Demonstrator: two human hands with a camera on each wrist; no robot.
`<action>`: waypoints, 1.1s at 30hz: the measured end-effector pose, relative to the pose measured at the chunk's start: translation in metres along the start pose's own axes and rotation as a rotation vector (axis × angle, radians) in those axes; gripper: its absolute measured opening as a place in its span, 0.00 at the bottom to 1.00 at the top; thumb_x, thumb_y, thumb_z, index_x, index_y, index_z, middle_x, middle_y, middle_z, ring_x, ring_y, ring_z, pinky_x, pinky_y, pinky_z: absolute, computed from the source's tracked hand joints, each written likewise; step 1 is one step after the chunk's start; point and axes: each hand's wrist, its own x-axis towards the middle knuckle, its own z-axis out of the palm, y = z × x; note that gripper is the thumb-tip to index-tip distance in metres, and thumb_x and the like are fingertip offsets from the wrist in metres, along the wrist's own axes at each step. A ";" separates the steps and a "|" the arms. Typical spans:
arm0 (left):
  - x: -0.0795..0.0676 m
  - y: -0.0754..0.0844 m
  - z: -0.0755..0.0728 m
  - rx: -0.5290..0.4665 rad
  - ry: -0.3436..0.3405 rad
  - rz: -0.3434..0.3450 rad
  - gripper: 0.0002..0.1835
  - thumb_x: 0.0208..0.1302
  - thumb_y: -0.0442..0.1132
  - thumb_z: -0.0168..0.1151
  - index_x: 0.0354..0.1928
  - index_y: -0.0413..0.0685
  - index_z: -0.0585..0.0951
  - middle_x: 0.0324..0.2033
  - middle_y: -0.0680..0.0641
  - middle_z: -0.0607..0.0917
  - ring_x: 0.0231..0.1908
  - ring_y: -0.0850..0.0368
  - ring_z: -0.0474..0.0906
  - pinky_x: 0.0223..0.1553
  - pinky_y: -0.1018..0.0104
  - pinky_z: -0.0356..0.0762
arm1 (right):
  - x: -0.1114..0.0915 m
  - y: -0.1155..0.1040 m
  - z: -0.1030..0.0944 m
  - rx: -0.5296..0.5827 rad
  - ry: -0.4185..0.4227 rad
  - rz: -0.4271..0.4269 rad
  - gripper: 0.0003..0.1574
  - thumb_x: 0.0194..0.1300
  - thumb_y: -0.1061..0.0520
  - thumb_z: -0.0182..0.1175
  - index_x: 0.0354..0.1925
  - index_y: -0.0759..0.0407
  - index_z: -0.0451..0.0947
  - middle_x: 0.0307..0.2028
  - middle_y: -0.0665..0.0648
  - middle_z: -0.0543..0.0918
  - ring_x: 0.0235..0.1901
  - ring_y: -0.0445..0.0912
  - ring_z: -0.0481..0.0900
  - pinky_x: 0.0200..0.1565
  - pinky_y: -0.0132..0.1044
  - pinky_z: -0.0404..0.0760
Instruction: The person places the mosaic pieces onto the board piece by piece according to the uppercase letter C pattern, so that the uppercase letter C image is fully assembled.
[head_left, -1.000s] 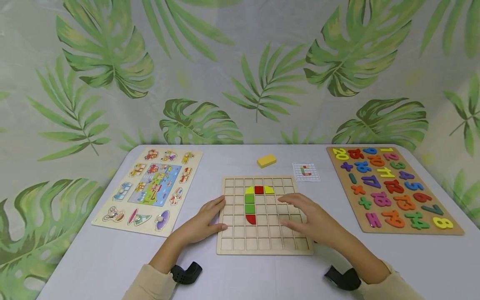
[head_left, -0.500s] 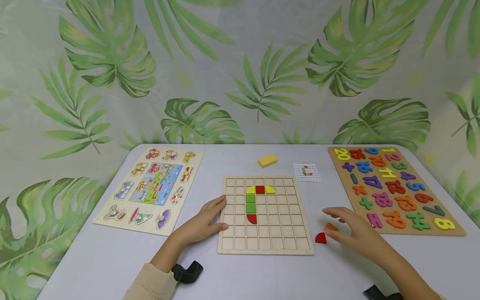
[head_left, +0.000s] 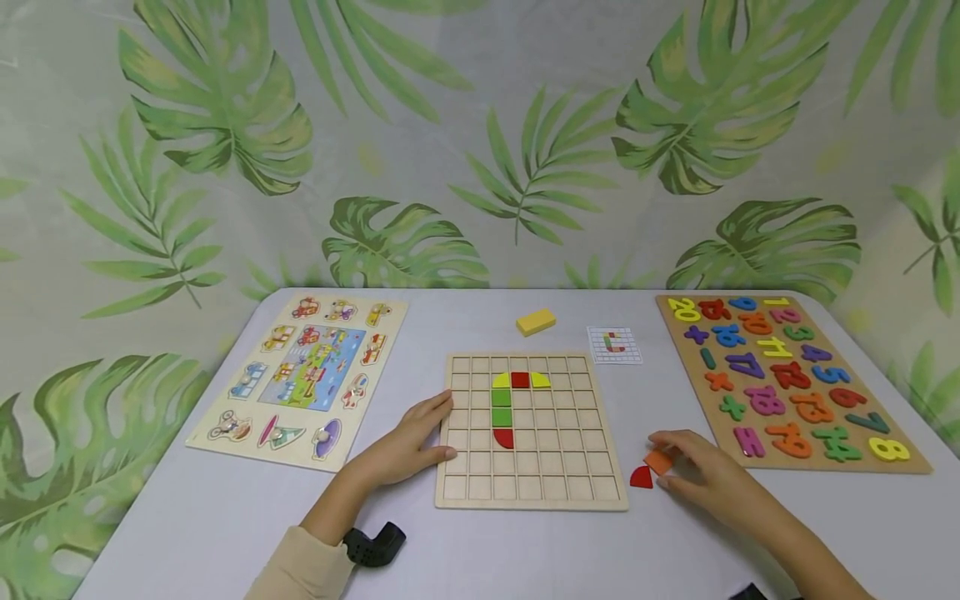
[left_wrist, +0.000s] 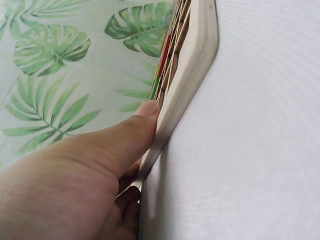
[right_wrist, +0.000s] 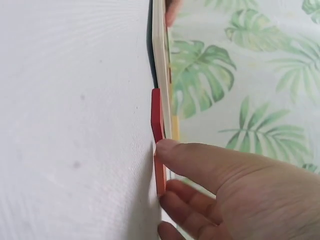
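Observation:
A wooden grid board [head_left: 555,462] lies on the table. Set in its cells are yellow quarter-round tiles [head_left: 540,380], a red square tile [head_left: 520,380], green square tiles [head_left: 501,408] and a red quarter-round tile [head_left: 504,437]. My left hand [head_left: 408,442] rests against the board's left edge, its thumb touching the rim in the left wrist view. Right of the board, my right hand [head_left: 708,475] pinches an orange square tile [head_left: 658,462] between thumb and fingers, low at the table. Touching or nearly touching that tile is a loose red quarter-round tile [head_left: 641,477].
A small pattern card [head_left: 615,345] and a yellow block [head_left: 536,322] lie beyond the board. A vehicle peg puzzle [head_left: 300,383] is at the left, and a number puzzle board [head_left: 791,383] at the right. A leaf-print cloth [head_left: 525,167] hangs behind the table.
My right hand has moved from over the board to the right, down to the loose tiles, and its fingers have closed round the orange square tile. The left hand stays at the board's edge.

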 end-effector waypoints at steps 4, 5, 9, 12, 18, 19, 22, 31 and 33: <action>0.000 0.000 0.000 -0.003 -0.005 -0.014 0.40 0.60 0.51 0.57 0.67 0.39 0.53 0.68 0.48 0.49 0.66 0.49 0.42 0.62 0.54 0.47 | 0.002 -0.003 0.001 -0.036 -0.008 0.098 0.26 0.51 0.54 0.67 0.48 0.63 0.74 0.43 0.55 0.76 0.44 0.52 0.74 0.46 0.48 0.73; -0.001 0.000 0.000 -0.003 -0.006 -0.019 0.40 0.60 0.51 0.57 0.68 0.40 0.53 0.68 0.48 0.49 0.66 0.49 0.42 0.62 0.54 0.47 | 0.003 -0.004 0.001 -0.041 -0.010 0.123 0.24 0.51 0.54 0.67 0.46 0.63 0.74 0.41 0.56 0.76 0.44 0.52 0.74 0.46 0.48 0.73; -0.001 0.000 0.000 -0.001 -0.002 -0.020 0.40 0.60 0.51 0.57 0.68 0.40 0.53 0.68 0.48 0.49 0.66 0.50 0.42 0.62 0.55 0.47 | 0.004 -0.007 0.002 -0.063 -0.029 0.197 0.16 0.51 0.57 0.66 0.39 0.61 0.76 0.37 0.54 0.74 0.40 0.50 0.73 0.44 0.48 0.74; -0.001 -0.001 0.000 0.000 -0.001 -0.018 0.40 0.60 0.52 0.57 0.68 0.41 0.53 0.68 0.49 0.49 0.66 0.51 0.42 0.62 0.56 0.47 | 0.005 -0.009 0.001 -0.064 -0.041 0.224 0.15 0.52 0.59 0.65 0.39 0.62 0.76 0.36 0.54 0.75 0.38 0.49 0.73 0.42 0.47 0.76; 0.000 -0.002 0.000 0.004 -0.002 -0.017 0.40 0.60 0.52 0.57 0.68 0.41 0.53 0.68 0.49 0.49 0.66 0.52 0.41 0.63 0.57 0.46 | 0.010 -0.022 -0.005 -0.053 0.018 0.180 0.16 0.51 0.61 0.64 0.41 0.62 0.76 0.35 0.52 0.78 0.34 0.46 0.74 0.36 0.42 0.77; 0.000 -0.001 0.000 0.003 -0.003 -0.019 0.40 0.60 0.52 0.57 0.68 0.41 0.53 0.68 0.49 0.49 0.66 0.52 0.41 0.63 0.57 0.46 | 0.012 -0.026 -0.005 -0.051 0.036 0.161 0.17 0.51 0.62 0.64 0.41 0.62 0.76 0.34 0.52 0.78 0.34 0.46 0.75 0.36 0.42 0.77; 0.000 -0.002 0.000 -0.003 -0.004 -0.019 0.40 0.60 0.52 0.57 0.68 0.41 0.53 0.68 0.49 0.48 0.66 0.52 0.41 0.63 0.57 0.46 | 0.018 -0.038 -0.005 -0.043 0.086 0.084 0.17 0.51 0.62 0.65 0.42 0.60 0.76 0.35 0.50 0.79 0.35 0.45 0.76 0.37 0.41 0.77; 0.000 -0.001 0.000 -0.006 0.001 -0.005 0.41 0.59 0.53 0.57 0.68 0.40 0.54 0.68 0.48 0.49 0.66 0.50 0.42 0.62 0.54 0.48 | 0.045 -0.072 0.010 0.063 0.084 -0.126 0.19 0.53 0.61 0.65 0.46 0.57 0.76 0.40 0.48 0.78 0.37 0.42 0.75 0.38 0.40 0.78; 0.000 -0.002 0.001 -0.005 0.010 0.007 0.41 0.60 0.53 0.56 0.67 0.39 0.54 0.68 0.47 0.50 0.66 0.48 0.43 0.62 0.53 0.49 | 0.052 -0.077 0.015 0.092 0.059 -0.146 0.19 0.53 0.61 0.64 0.46 0.58 0.76 0.40 0.48 0.78 0.38 0.43 0.75 0.38 0.40 0.77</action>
